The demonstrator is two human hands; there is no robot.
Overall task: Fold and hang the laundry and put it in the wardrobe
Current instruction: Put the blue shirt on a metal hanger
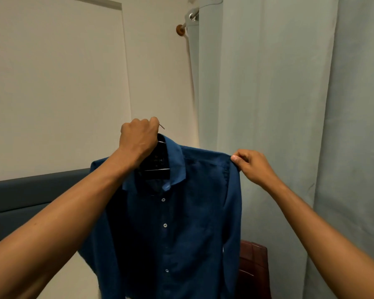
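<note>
The shirt [177, 212] neck label's [158, 161] print is too blurred to read.

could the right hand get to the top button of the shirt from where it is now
Probably yes. The right hand pinches the shirt's shoulder seam, and the top button faces the camera with only open shirt front between them. It would have to let go first. The left hand grips the hanger above.
</note>
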